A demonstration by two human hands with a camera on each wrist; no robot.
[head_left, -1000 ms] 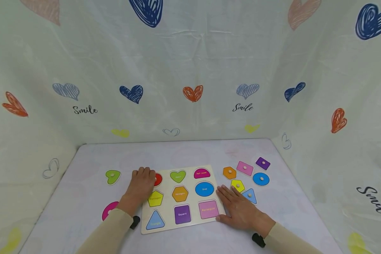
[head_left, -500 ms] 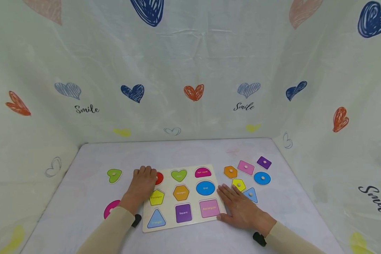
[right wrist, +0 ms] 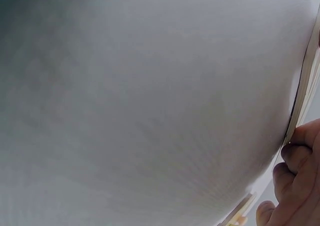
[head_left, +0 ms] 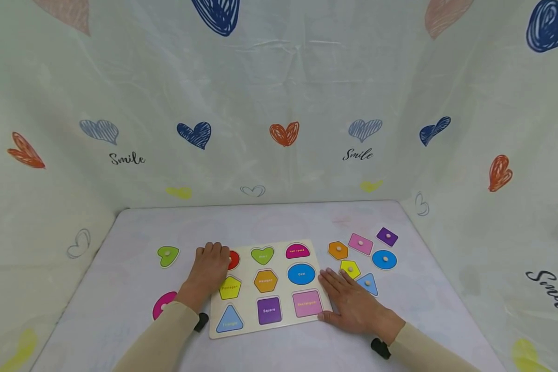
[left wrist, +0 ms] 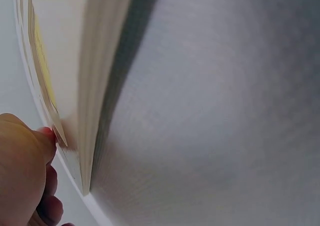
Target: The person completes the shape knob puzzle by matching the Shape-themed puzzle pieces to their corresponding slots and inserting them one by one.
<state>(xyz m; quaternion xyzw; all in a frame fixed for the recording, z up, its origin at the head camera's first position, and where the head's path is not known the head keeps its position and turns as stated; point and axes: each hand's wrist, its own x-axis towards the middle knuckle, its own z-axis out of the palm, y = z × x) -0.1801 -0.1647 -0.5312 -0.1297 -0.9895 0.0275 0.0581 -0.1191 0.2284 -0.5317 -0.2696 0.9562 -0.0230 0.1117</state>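
Note:
A cream shape puzzle board point(head_left: 282, 289) lies slightly turned on the table, its printed shapes labelled by name. My left hand point(head_left: 206, 268) holds its far left corner, fingers bent there and partly covering the red circle point(head_left: 234, 260). In the left wrist view, the thumb side of that hand point(left wrist: 25, 161) touches the board point(left wrist: 60, 76); whether it pinches a red piece is hidden. My right hand point(head_left: 353, 307) rests flat against the right edge, fingers extended, thumb at the near corner. In the right wrist view its fingertips point(right wrist: 297, 153) meet the board's edge point(right wrist: 302, 91).
Left of the board lie a green heart piece point(head_left: 168, 256) and a magenta piece point(head_left: 163, 304), partly behind the sleeve. Right of it are knobbed pieces: an orange hexagon point(head_left: 338, 250), pink rectangle point(head_left: 356, 244), purple square point(head_left: 387, 236), blue oval point(head_left: 384, 260), yellow pentagon point(head_left: 350, 269) and blue triangle point(head_left: 368, 284).
Both hands keep their places on the board. Only the camera's view has shifted slightly.

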